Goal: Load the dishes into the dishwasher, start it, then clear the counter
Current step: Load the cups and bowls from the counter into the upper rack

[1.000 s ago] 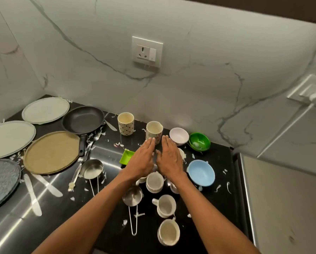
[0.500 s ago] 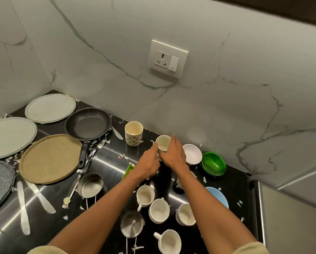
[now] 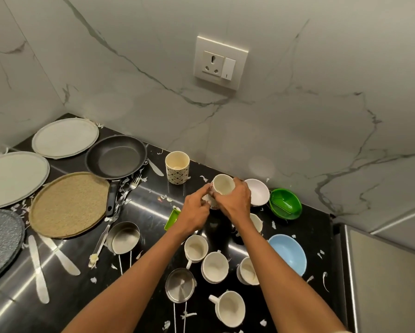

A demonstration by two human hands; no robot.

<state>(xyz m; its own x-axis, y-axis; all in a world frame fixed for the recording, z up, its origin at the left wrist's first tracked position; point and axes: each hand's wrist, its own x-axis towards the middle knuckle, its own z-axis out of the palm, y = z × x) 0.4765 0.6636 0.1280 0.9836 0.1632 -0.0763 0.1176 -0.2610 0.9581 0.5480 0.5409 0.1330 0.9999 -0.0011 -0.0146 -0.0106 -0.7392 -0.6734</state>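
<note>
both hands, left grip [image 3: 194, 212] and right grip [image 3: 235, 200], clamp the cup [image 3: 222, 188] just above the desk [image 3: 309, 231]; gathering dishes, it next needs carrying to the dishwasher.

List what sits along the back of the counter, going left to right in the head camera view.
Pale plate → black frying pan → patterned cup → cream cup held by both hands → white bowl → green bowl.
</note>
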